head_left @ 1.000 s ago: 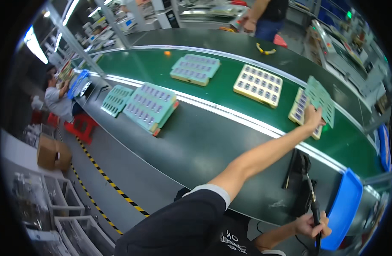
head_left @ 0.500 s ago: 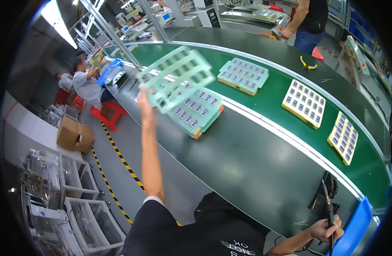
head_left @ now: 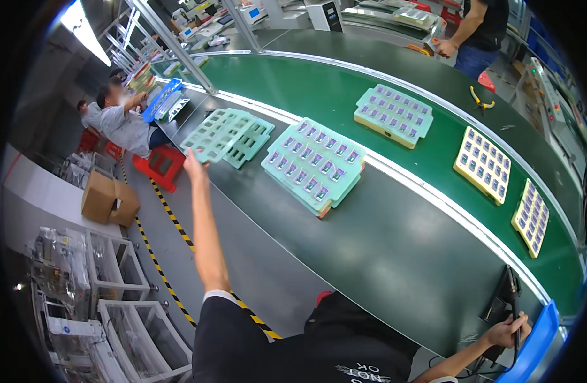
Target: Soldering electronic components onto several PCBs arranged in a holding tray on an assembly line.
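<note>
My left hand (head_left: pixel 195 165) grips the near left corner of a pale green slotted plate (head_left: pixel 231 142), which lies low over the left part of the bench; whether it rests flat there I cannot tell. To its right is a pale green tray (head_left: pixel 314 163) bearing rows of small purple-and-silver parts, with yellow and orange edges showing underneath. At the far right end my right hand (head_left: pixel 507 332) is closed round the dark handle of a soldering iron (head_left: pixel 516 313). The iron's front end is beside a black stand (head_left: pixel 496 297), its tip hard to make out.
Beyond a metal rail, the green conveyor belt carries another pale green tray (head_left: pixel 396 115) and two yellow trays (head_left: pixel 483 165) of parts. Yellow-handled pliers (head_left: pixel 480 99) lie on the far ledge. A blue bin (head_left: pixel 537 345) borders my right hand. Other people sit at left and stand at back right.
The slotted plate in my left hand has come down and left, uncovering the tray of parts. My right hand has raised the soldering iron to the black stand. The view has shifted a little.
</note>
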Action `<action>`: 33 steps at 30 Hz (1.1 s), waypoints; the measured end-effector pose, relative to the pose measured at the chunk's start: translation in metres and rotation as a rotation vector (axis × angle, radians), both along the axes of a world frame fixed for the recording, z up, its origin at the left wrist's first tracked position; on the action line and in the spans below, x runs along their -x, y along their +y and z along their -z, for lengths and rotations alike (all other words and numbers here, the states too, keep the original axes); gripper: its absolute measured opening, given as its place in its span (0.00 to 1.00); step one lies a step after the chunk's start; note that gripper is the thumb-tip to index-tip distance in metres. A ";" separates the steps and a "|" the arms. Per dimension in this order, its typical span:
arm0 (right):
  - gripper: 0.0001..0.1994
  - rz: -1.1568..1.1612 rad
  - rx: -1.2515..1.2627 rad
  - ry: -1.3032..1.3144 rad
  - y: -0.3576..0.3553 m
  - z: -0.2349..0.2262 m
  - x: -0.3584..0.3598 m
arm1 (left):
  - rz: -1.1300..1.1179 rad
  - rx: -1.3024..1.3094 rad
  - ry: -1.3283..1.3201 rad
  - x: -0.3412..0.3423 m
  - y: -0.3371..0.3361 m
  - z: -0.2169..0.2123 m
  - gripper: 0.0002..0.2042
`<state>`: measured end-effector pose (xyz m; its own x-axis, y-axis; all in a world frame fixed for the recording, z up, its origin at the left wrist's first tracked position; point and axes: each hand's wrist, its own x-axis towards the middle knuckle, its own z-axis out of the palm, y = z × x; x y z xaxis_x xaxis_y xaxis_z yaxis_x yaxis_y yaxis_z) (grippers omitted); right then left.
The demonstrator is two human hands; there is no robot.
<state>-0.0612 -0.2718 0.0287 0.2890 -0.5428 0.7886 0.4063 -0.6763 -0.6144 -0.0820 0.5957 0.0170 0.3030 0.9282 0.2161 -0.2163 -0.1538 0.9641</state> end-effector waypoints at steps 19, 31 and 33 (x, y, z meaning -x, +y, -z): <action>0.05 0.010 0.138 -0.082 0.026 0.006 -0.020 | 0.572 -0.121 0.545 -0.079 -0.126 -0.026 0.25; 0.02 0.048 0.033 -0.068 0.022 0.001 0.004 | 0.843 -0.293 0.684 -0.094 -0.138 -0.006 0.16; 0.02 -0.015 -0.019 -0.077 0.026 -0.004 0.006 | 0.843 -0.311 0.573 -0.088 -0.159 -0.003 0.15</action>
